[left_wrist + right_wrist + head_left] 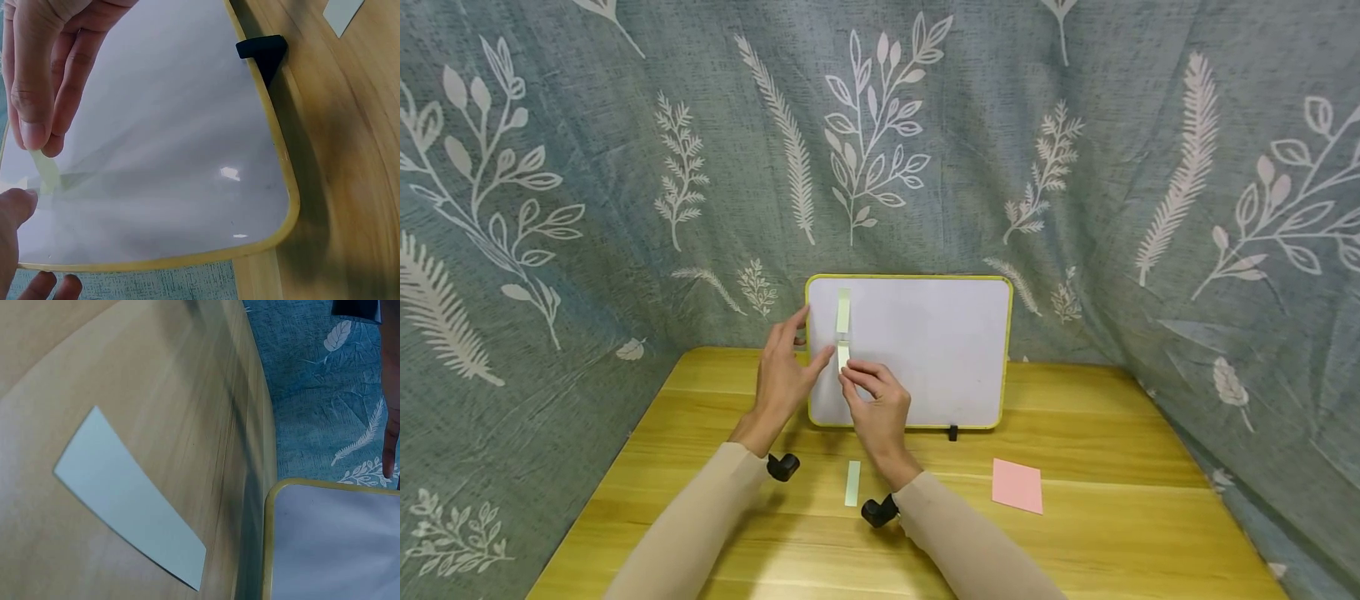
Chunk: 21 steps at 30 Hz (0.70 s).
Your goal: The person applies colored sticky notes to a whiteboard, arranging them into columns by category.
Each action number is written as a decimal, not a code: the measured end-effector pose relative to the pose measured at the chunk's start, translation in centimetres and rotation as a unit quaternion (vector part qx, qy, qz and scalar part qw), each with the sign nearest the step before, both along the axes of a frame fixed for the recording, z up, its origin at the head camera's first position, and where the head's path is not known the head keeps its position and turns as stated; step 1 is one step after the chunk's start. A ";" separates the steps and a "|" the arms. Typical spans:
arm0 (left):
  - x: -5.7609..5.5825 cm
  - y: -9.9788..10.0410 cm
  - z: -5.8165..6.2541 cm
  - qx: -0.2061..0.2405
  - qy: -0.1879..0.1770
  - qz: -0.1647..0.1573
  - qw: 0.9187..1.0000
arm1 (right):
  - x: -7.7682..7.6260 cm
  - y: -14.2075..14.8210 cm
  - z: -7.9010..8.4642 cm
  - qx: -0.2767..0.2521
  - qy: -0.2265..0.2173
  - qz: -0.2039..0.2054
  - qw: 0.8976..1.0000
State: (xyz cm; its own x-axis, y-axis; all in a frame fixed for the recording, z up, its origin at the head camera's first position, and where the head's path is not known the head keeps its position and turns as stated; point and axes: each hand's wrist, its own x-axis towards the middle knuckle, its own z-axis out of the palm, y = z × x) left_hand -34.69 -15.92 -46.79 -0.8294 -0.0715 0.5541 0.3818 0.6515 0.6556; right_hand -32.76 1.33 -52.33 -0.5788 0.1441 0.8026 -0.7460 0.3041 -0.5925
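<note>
Pale green rectangular paper strip (843, 355) — locate it on the left part of the whiteboard face, with its lower end in your right hand (880, 408). Your right thumb and fingertips pinch that end narrowly; the upper end lies against the board. Your left hand (782, 375) is spread wide and holds no strip: its thumb points across the board face, the tip just beside the strip's upper end, and its other fingers are at the board's left edge. You cannot tell whether those fingers press on the frame.

Directly above the pinched strip, note a second light green paper strip (844, 310), set upright on the same board. Both are on the white rectangular board with a yellow rim (917, 354), which stands tilted back on the table. A small black clip-like foot (952, 432) sits at its lower edge, right of centre.

Nearer to you, a third pale green paper strip (852, 483) lies flat on the yellow wood-grain table (1097, 433), between your two beige sleeves (700, 517). To the right of your right wrist lies a square pink paper sheet (1017, 486). Behind the board hangs grey-blue cloth with white leaf prints (955, 225).
</note>
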 end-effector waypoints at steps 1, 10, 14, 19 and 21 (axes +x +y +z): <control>-0.1 0.0 0.0 -0.001 -0.001 0.000 1.000 | 0.0 0.0 0.0 -0.001 0.002 -0.002 1.000; -0.5 0.2 -0.1 -0.013 0.006 0.007 1.000 | -0.2 -0.2 -0.2 -0.003 0.015 0.000 1.000; -0.7 0.2 -0.2 -0.016 0.003 0.009 1.000 | -0.2 -0.3 -0.3 0.000 0.016 -0.003 1.000; -0.8 0.3 -0.3 -0.016 -0.002 0.013 1.000 | -0.2 -0.3 -0.4 0.004 0.011 -0.008 1.000; -0.8 0.4 -0.3 -0.015 -0.003 0.015 1.000 | -0.2 -0.3 -0.5 0.004 0.012 -0.008 1.000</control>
State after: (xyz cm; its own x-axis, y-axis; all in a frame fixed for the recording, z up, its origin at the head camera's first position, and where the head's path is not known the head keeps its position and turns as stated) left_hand -35.53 -15.56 -47.13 -0.8305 -0.0793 0.5514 0.3582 0.6820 0.6376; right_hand -32.99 1.01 -52.78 -0.5562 0.1468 0.8180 -0.7553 0.3214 -0.5712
